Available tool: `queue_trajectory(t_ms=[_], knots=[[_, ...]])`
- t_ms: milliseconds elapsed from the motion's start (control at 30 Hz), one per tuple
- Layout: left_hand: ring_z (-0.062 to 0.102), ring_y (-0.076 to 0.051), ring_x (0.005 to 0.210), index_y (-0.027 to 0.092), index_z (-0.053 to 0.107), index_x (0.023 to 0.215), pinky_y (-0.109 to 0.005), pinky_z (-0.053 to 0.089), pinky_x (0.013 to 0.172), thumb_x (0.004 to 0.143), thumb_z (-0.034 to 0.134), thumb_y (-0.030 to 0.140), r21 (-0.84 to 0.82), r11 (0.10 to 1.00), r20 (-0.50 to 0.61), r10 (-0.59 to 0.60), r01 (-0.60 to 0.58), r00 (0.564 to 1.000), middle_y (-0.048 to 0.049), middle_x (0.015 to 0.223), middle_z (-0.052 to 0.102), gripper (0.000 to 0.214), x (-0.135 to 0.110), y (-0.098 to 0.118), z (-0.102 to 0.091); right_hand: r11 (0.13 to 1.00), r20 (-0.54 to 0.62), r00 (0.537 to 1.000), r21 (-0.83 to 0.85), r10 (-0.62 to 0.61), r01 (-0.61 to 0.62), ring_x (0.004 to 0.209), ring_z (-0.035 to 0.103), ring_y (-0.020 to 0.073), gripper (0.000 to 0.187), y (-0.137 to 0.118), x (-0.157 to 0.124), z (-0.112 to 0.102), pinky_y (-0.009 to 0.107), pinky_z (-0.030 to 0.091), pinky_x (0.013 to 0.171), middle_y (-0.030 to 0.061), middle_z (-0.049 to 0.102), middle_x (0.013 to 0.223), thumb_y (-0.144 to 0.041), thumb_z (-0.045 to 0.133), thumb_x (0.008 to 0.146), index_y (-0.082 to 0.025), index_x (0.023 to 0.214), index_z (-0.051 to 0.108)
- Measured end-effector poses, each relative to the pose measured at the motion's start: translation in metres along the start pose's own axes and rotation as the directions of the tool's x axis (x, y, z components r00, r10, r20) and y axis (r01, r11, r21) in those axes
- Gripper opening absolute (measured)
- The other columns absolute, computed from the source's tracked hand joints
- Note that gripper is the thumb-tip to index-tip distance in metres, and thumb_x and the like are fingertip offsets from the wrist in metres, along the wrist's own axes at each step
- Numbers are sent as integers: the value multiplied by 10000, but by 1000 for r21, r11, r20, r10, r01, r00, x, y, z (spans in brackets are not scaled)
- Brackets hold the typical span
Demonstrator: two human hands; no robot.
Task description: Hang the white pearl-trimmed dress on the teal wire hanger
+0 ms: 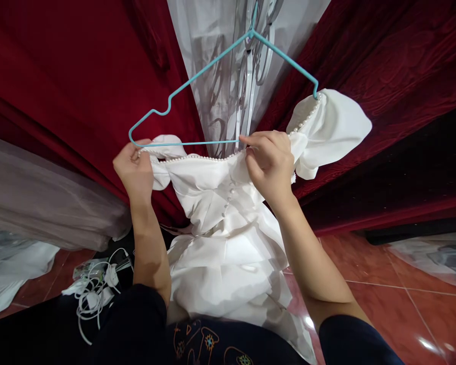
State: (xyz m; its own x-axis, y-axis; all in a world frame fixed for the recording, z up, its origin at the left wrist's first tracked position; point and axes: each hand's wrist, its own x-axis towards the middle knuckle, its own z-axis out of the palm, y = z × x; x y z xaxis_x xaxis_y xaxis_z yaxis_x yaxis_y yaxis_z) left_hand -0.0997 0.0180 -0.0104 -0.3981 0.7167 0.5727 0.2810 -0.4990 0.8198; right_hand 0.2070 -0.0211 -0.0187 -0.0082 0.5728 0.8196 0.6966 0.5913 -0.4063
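A white dress (228, 253) with a pearl-beaded neckline and buttons down the middle hangs in front of me. My left hand (135, 167) is closed on the pearl-edged sleeve strap at the left, close beside the lower left corner of a light-blue hanger (209, 63). With its fingers bent, my right hand (271, 162) pinches the hanger's thin bottom bar above the neckline and hides part of the bodice. The puffed right sleeve (338, 126) is hooked over the hanger's right end. The left end of the hanger carries no strap.
A white metal scrollwork stand (247, 96) rises behind the hanger. Dark red drapes (79, 76) flank it, with a pale sheer cloth (41, 187) at left. White cables (93, 294) lie tangled on a black surface at lower left. Red tiles (383, 274) cover the floor.
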Motion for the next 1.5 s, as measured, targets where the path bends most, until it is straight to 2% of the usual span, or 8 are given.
queue_trajectory(t_ms=[267,533,767,1033,1233,1300,1400,1500], knots=[[771,-261,1225,211,678,1270,-372,643,1048,950,728,381,-241,969,379,39,57,925,-121,1270,794,366,-43,25,53,998,-48,997,-6,-60,59,1060,706,251,340,-6,-1,2,492,513,1013,51,766,1107,-158,531,959,-291,1187,745],[738,-271,1254,283,457,1046,-469,611,1111,1075,525,625,-311,950,339,130,-19,932,-84,1196,760,350,-61,44,74,996,55,995,41,-84,82,1171,705,280,340,-9,11,-20,530,536,1055,66,745,1229,-241,522,1029,-327,1285,728],[744,-245,1067,252,304,877,-495,603,1122,1044,461,431,-350,930,257,212,-114,943,-53,939,627,290,-67,53,92,968,-269,957,-247,-112,44,1306,612,335,400,41,41,-35,547,461,1157,176,668,1344,-405,685,1000,-258,1371,651],[737,-217,921,249,306,887,-466,638,1039,881,500,259,-410,912,194,70,16,978,-26,843,542,194,-58,61,95,953,-58,977,-214,207,-214,1004,711,215,244,79,69,-47,363,531,933,108,804,1151,-180,625,952,-209,1159,752],[746,-239,968,258,337,936,-458,638,987,932,544,380,-371,929,207,65,17,976,-32,889,581,240,-46,52,89,882,-293,869,-137,398,-450,763,675,177,231,97,71,-85,319,468,706,139,789,924,-72,541,915,-137,956,759],[739,-240,1005,262,348,950,-446,638,983,954,533,418,-326,945,220,72,4,973,-39,917,588,241,-46,47,90,825,-167,848,-199,504,-529,677,608,148,136,97,57,-98,304,418,660,102,767,838,-117,621,899,-150,906,753],[733,-242,1006,262,349,956,-451,637,998,964,533,407,-341,940,233,105,-20,967,-48,929,592,234,-47,41,94,800,206,793,-350,573,-487,664,595,146,77,83,35,-110,295,412,663,57,747,775,-182,700,869,-183,887,775],[745,-233,985,258,339,946,-448,640,1009,982,497,367,-376,926,239,107,-10,965,-48,918,595,195,-48,37,99,953,399,869,-195,293,-232,801,690,190,166,58,25,-106,322,517,735,59,776,910,-232,691,872,-221,976,820]])
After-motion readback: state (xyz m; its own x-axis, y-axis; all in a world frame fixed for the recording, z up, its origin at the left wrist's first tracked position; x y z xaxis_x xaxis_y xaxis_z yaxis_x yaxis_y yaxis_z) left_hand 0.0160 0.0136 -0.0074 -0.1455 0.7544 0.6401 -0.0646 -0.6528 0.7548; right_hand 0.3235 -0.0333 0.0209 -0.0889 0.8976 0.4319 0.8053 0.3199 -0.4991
